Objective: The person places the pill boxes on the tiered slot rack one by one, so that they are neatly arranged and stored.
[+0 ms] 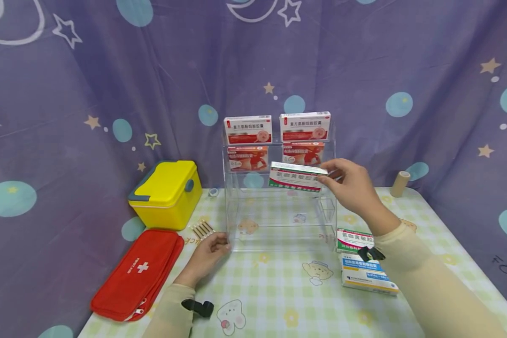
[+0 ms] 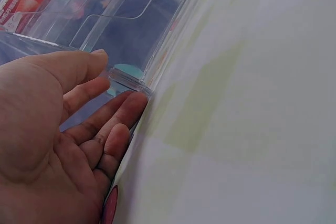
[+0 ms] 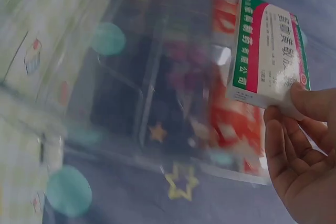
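Note:
My right hand (image 1: pixel 351 187) pinches a green, white and red medicine box (image 1: pixel 297 177) by its right end. It holds the box tilted in front of a clear acrylic display rack (image 1: pixel 279 246), just below the second tier. In the right wrist view the thumb lies on the box's (image 3: pixel 270 51) printed face, with the fingers behind. My left hand (image 1: pixel 210 253) rests on the table by the rack's lower left corner. Its fingers are loosely bent, fingertips right at the clear corner (image 2: pixel 128 80) in the left wrist view.
Two white-and-red boxes (image 1: pixel 248 130) fill the top tier, with two orange-red boxes (image 1: pixel 248 158) below. Right of the rack lie another green-and-white box (image 1: pixel 352 240) and a blue-and-white box (image 1: pixel 367 274). At left are a yellow case (image 1: pixel 166 195), red pouch (image 1: pixel 137 277) and cotton swabs (image 1: pixel 203 229).

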Motion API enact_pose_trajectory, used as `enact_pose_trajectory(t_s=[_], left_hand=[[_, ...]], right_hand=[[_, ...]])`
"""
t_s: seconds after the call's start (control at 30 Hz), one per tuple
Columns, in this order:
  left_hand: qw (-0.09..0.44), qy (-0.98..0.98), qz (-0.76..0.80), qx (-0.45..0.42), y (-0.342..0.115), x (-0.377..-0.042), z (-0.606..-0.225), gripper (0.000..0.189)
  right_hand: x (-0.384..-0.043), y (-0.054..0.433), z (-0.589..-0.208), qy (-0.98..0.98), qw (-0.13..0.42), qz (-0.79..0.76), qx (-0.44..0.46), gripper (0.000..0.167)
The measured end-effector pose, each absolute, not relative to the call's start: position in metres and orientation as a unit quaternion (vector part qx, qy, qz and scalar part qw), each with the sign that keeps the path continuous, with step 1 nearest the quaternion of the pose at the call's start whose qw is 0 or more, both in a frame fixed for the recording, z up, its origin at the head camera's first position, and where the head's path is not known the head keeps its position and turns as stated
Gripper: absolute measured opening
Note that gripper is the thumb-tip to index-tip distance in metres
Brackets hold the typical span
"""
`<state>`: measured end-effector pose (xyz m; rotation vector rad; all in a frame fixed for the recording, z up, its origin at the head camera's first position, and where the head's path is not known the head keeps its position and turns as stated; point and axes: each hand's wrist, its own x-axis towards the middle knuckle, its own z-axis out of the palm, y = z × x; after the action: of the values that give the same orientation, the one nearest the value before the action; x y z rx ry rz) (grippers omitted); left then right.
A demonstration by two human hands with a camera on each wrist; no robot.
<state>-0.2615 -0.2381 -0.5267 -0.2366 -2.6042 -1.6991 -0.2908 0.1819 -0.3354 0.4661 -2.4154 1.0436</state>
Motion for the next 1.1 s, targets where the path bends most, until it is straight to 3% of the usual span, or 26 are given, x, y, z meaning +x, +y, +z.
enact_pose_trajectory(t_s=[0.4, 0.73, 1.1], left_hand=[[0.019, -0.837, -0.542, -0.067, -0.238, -0.262, -0.528, 0.038], [0.018, -0.835, -0.546, -0.069, -0.238, -0.261, -0.527, 0.039], [0.016, -0.842, -0.537, -0.061, -0.238, -0.262, -0.528, 0.039]], right_hand=[[-0.34, 0.104, -0.352, -0.871, 0.2, 0.417, 0.165, 0.029], [-0.345, 0.069, -0.364, -0.868, 0.195, 0.42, 0.18, 0.023], [-0.348, 0.066, -0.371, -0.874, 0.174, 0.422, 0.164, 0.024]])
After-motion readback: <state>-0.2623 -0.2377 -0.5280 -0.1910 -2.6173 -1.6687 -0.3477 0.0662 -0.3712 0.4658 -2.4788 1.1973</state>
